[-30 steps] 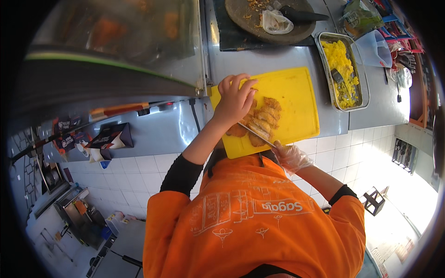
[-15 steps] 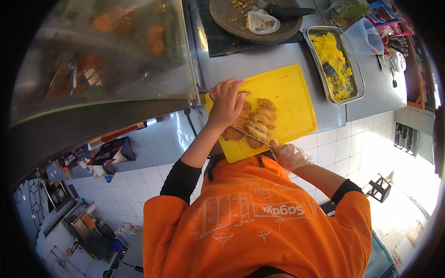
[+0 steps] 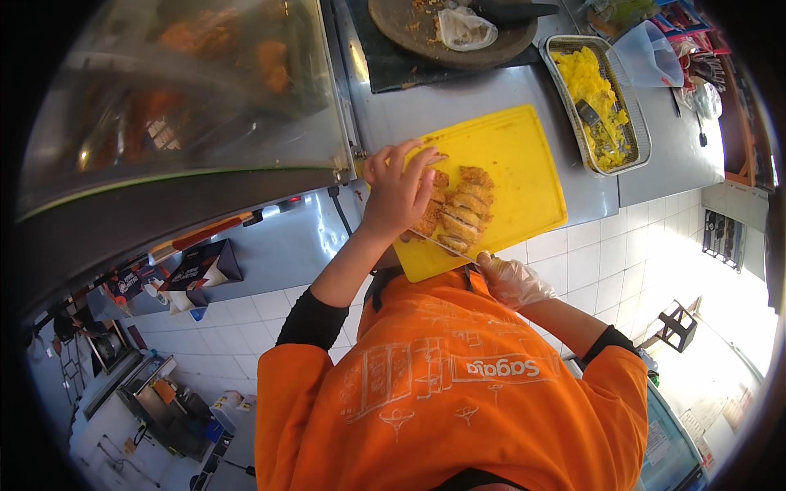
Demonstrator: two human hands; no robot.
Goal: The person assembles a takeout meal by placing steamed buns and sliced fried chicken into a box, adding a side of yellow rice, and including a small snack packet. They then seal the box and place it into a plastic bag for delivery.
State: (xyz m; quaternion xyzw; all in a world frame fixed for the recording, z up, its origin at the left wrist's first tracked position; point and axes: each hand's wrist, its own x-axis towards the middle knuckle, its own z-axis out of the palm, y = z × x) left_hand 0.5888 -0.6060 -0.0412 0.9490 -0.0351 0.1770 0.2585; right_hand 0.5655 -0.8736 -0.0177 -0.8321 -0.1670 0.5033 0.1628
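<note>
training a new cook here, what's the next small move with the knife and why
Probably shift the knife one strip over and slice again: the left hand pins the fried cutlet on the yellow board, the gloved right hand grips the handle, and part looks uncut.

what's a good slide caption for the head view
Left hand steadies a breaded cutlet on a yellow board while the gloved right hand slices it with a knife.

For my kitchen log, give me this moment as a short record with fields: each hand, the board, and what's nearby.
left hand: bare, pressing on the breaded cutlet
right hand: clear glove, holding a knife against the cutlet
cutlet: partly cut into strips
board: yellow cutting board on a steel counter
nearby: metal tray of yellow food, dark round dish
</note>
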